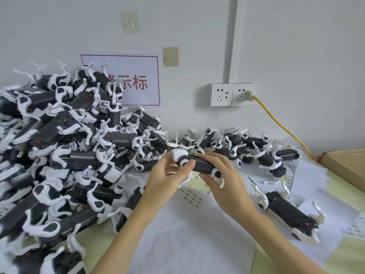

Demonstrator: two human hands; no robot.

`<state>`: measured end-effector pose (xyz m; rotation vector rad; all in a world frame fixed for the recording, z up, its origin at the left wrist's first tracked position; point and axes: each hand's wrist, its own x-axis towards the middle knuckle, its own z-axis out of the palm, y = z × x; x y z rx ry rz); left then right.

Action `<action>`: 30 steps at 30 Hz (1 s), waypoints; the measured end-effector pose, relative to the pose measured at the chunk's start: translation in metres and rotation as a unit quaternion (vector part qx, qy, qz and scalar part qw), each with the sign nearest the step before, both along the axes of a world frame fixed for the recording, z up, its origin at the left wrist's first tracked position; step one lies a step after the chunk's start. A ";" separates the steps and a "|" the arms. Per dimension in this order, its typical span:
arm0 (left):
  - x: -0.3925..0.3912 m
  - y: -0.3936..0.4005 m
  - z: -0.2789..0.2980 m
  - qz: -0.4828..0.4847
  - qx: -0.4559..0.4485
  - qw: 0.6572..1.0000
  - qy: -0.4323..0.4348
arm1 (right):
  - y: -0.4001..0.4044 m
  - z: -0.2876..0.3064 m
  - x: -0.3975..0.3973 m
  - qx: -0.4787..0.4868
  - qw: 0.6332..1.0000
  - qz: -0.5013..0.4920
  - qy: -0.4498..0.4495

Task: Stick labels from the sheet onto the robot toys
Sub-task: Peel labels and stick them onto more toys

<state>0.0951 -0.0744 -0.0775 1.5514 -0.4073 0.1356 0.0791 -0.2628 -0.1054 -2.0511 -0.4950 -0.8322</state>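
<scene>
I hold one black-and-white robot dog toy above the table, between both hands. My left hand grips its white head end, thumb on the neck joint. My right hand wraps its fingers over the black body near the rear legs. Below the toy lies a white label sheet with several small printed labels. A huge pile of the same toys fills the left side. A smaller row of toys lies along the wall behind my hands. One single toy lies on paper at the right.
White backing sheets cover the yellow-green table. A cardboard box sits at the far right. Wall sockets with a yellow cable are behind, beside a paper sign with red characters.
</scene>
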 end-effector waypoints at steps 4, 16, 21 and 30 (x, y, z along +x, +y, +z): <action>0.000 -0.002 -0.002 0.022 0.026 0.999 -0.015 | -0.004 -0.001 0.001 -0.042 0.996 -0.045 -0.064; -0.006 0.004 0.012 -0.007 -0.064 0.998 -0.012 | 0.006 0.002 -0.009 0.114 0.957 0.173 0.205; -0.005 0.002 0.010 0.011 -0.064 0.998 -0.014 | 0.005 0.006 -0.010 0.119 0.954 0.186 0.205; 0.004 0.007 0.005 0.021 -0.072 0.996 0.043 | -0.004 0.002 -0.003 0.275 0.869 0.222 0.348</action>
